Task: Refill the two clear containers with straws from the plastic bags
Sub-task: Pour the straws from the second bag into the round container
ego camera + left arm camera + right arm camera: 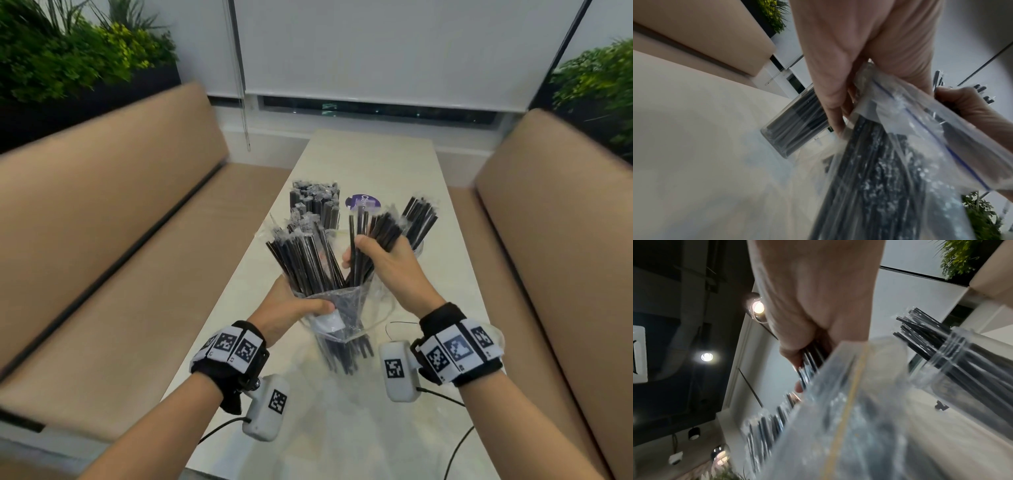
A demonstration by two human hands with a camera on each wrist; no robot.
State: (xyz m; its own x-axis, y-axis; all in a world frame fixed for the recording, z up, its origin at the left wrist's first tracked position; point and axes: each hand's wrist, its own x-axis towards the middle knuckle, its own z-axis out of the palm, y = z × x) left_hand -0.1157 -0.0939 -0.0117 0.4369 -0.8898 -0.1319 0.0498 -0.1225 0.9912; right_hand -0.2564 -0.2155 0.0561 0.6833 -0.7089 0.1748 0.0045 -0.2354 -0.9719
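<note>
Left hand (289,310) clamps the bag (337,320) mouth steady so the right hand (385,263) can pull its fistful of straws (368,236) clear.

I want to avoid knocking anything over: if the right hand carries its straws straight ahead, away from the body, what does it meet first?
Probably the right clear container, just beyond the right hand; depth is hard to judge.

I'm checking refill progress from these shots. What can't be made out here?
- Head view: the right clear container sits mostly behind the right hand and its grip of black straws.
- Head view: the purple round label is partly covered by straws, so its text is unreadable.
- Right wrist view: the clear plastic bag is blurred; its straw count is unclear.
</note>
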